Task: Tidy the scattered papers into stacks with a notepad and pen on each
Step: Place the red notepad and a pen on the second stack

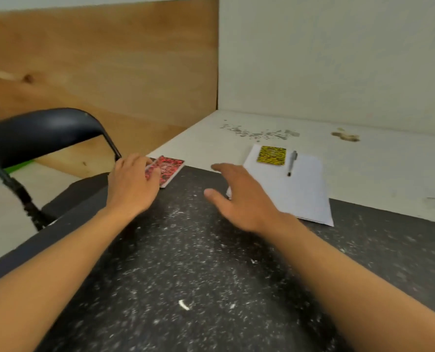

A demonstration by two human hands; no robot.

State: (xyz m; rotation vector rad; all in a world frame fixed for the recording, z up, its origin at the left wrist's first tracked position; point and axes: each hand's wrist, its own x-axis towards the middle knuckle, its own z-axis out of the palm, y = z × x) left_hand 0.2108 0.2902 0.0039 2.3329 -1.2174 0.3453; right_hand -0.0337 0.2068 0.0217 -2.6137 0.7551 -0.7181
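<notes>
A red patterned notepad (pixel 167 170) lies at the far left edge of the dark speckled table (pixel 186 262). My left hand (pixel 131 185) grips its near left corner with curled fingers. A stack of white papers (pixel 297 191) lies to the right, with a yellow patterned notepad (pixel 271 154) and a grey pen (pixel 292 162) on top of it. My right hand (pixel 241 196) hovers between the red notepad and the paper stack, fingers spread and relaxed, holding nothing and partly covering the stack's left edge.
A black chair back (pixel 41 133) stands left of the table, before a plywood board (pixel 104 67). Beyond the dark table runs a white, stained surface (pixel 313 130) against a white wall. A green object (pixel 13 166) shows at the far left.
</notes>
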